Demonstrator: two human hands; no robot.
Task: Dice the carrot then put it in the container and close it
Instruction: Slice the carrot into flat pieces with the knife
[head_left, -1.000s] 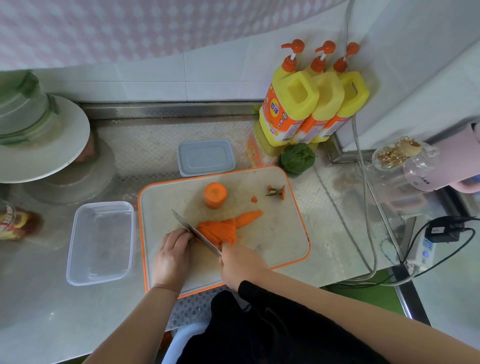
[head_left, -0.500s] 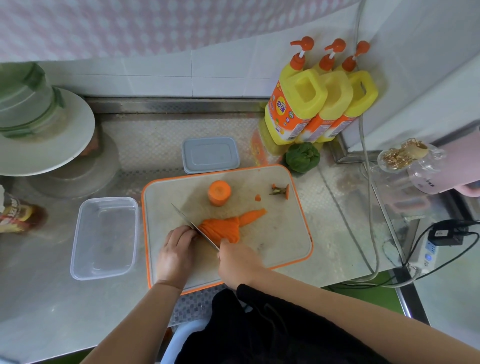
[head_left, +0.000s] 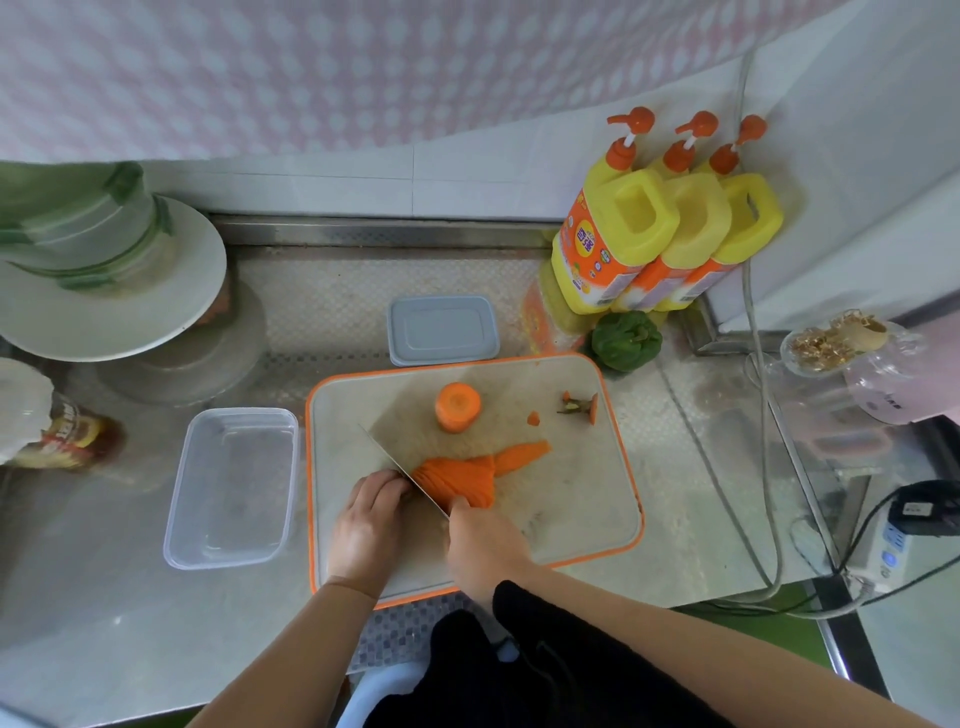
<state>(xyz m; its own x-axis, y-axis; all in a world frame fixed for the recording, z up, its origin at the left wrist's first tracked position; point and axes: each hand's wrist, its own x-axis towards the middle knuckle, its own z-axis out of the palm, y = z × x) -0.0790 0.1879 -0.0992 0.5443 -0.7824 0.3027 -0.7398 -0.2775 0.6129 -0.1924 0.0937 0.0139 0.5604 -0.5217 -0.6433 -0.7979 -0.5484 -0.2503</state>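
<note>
A bundle of cut carrot strips (head_left: 460, 478) lies on the orange-rimmed cutting board (head_left: 571, 499), its thin tip pointing right. My right hand (head_left: 485, 540) grips the knife (head_left: 400, 470), whose blade rests across the strips' left end. My left hand (head_left: 369, 512) has its fingers curled against that end, left of the blade. An upright carrot chunk (head_left: 457, 406) stands further back on the board. The empty clear container (head_left: 234, 486) sits left of the board. Its grey lid (head_left: 441, 330) lies behind the board.
A carrot top (head_left: 582, 405) and a small scrap (head_left: 533, 418) lie at the board's back right. Three yellow pump bottles (head_left: 654, 228) and a green pepper (head_left: 626, 340) stand behind. White plates (head_left: 130, 291) sit at the left, cables and a power strip (head_left: 883, 556) at the right.
The knife and both hands stay at the left end of the carrot strips, shifting only slightly. The camera view has drifted a little.
</note>
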